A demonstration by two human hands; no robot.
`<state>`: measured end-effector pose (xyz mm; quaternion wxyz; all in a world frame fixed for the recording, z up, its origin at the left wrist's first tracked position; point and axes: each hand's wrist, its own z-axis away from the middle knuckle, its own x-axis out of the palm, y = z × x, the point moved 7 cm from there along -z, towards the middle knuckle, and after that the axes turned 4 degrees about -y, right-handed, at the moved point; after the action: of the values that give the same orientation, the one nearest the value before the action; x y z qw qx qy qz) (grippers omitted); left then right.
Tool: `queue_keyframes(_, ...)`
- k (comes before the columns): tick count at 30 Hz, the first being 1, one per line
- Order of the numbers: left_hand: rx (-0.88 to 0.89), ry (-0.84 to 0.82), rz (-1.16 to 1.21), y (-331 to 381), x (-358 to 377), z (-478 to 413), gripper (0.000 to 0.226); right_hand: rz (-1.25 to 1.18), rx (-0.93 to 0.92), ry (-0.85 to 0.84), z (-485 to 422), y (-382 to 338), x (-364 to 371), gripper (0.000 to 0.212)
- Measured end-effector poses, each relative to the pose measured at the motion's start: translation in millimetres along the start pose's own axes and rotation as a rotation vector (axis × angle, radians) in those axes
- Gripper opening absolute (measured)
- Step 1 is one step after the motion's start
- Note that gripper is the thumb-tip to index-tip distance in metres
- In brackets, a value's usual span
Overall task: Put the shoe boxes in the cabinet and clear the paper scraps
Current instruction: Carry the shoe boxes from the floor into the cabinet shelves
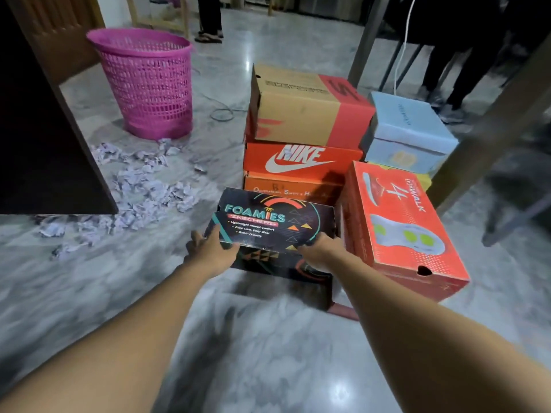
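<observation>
Marble floor (pixel 268 368) was underneath; the black Foamies box (pixel 268 225) (teal lettering) was clasped by left hand (pixel 210 253) and right hand (pixel 319 251), fingers (pixel 196 238) curled round it.

The floor (pixel 268 368) in front of the black box (pixel 268 222) is bare, so there is room to reach in. A red box (pixel 396 234) stands close on its right. A stack with the Nike box (pixel 298 160) blocks the back. Paper scraps (pixel 149 189) lie on the left, near the cabinet (pixel 44 144).
</observation>
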<state>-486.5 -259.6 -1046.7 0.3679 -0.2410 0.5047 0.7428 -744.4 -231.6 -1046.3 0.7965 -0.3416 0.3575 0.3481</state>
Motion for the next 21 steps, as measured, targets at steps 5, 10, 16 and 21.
queue_keyframes(5,-0.060,-0.007,0.165,-15.3,13.1,-21.3,0.078,-0.068,0.106,0.084,9.4,13.1,2.4,0.065)
queue_keyframes(10,-0.063,0.063,0.323,-13.5,14.1,-23.6,0.073,-0.079,0.087,0.151,0.6,6.6,5.0,0.076)
queue_keyframes(16,-0.137,0.131,0.317,-36.1,5.0,-24.3,0.058,-0.180,0.072,0.242,10.4,9.7,7.3,0.074)
queue_keyframes(21,-0.198,0.183,0.172,-68.4,-9.3,-8.7,0.054,-0.163,0.021,0.253,25.9,-0.5,24.9,0.088)
